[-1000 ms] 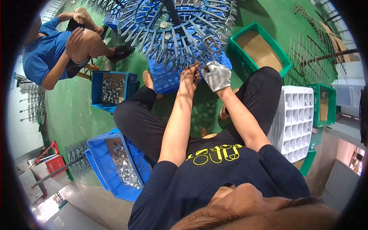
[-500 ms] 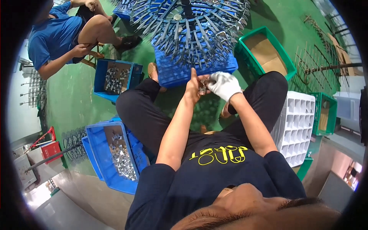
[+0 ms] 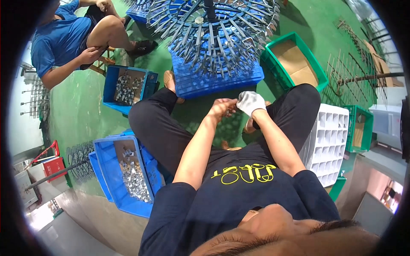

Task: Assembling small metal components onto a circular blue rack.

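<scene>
My left hand [image 3: 223, 108] is bare and closed, its fingertips touching my right hand [image 3: 251, 103], which wears a white glove and is also closed. They meet between my knees, just short of the blue crate. Whatever the fingers grip is too small and covered to make out. Beyond them stands a round metal rack [image 3: 218, 40] with rings of many outward-pointing prongs, on a blue plastic crate [image 3: 218, 84]. Neither hand touches the rack.
Small shiny metal pieces lie in a blue bin [image 3: 102, 168] at my left and another blue bin [image 3: 147, 87] farther off. On the right are a green crate [image 3: 273, 64] with cardboard inside and a white compartment tray [image 3: 328, 143]. A person in blue [image 3: 70, 36] sits at far left.
Both hands have drawn back from the rack toward me, and the right has shifted slightly right. The shiny metal pieces seen between them earlier are now hidden by the closed fingers.
</scene>
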`<action>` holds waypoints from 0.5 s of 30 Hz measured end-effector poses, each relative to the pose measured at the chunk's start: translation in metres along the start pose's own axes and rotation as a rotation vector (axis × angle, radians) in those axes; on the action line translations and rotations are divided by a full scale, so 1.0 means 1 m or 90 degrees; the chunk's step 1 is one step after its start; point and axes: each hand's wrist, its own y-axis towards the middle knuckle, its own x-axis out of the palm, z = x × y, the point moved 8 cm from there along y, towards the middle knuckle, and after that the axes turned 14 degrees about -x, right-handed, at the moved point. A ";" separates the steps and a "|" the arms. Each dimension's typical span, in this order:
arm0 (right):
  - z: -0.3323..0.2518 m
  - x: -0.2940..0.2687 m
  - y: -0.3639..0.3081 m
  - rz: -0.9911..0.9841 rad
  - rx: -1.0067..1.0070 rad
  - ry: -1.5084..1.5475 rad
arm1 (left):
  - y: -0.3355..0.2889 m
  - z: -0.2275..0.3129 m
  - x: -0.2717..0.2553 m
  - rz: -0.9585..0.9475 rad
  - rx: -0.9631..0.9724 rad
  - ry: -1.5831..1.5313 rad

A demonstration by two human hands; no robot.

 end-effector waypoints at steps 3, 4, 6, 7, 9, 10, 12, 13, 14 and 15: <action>-0.004 0.010 0.015 -0.009 -0.035 0.001 | 0.013 0.000 -0.023 0.030 0.052 -0.038; 0.006 0.018 0.020 -0.007 -0.024 0.001 | 0.015 0.006 -0.023 0.056 0.042 -0.015; 0.037 0.034 0.036 0.036 0.056 0.010 | 0.027 0.020 -0.019 0.074 0.029 0.017; 0.047 0.037 0.042 0.057 0.094 0.014 | 0.037 0.023 -0.025 0.115 -0.003 -0.044; 0.055 0.044 0.048 0.076 0.133 0.019 | 0.067 0.028 -0.039 0.156 -0.039 -0.104; 0.041 0.040 0.048 0.100 0.133 0.026 | 0.092 0.020 -0.057 0.140 -0.045 -0.148; 0.003 0.026 0.051 0.151 0.118 0.047 | 0.130 0.009 -0.103 0.120 -0.043 -0.240; 0.001 0.027 0.046 0.171 0.133 0.052 | 0.147 0.000 -0.106 0.094 -0.056 -0.279; 0.010 0.030 0.045 0.170 0.149 0.049 | 0.156 0.003 -0.098 0.083 -0.067 -0.272; 0.015 0.030 0.046 0.189 0.142 0.044 | 0.162 0.001 -0.092 0.079 -0.097 -0.285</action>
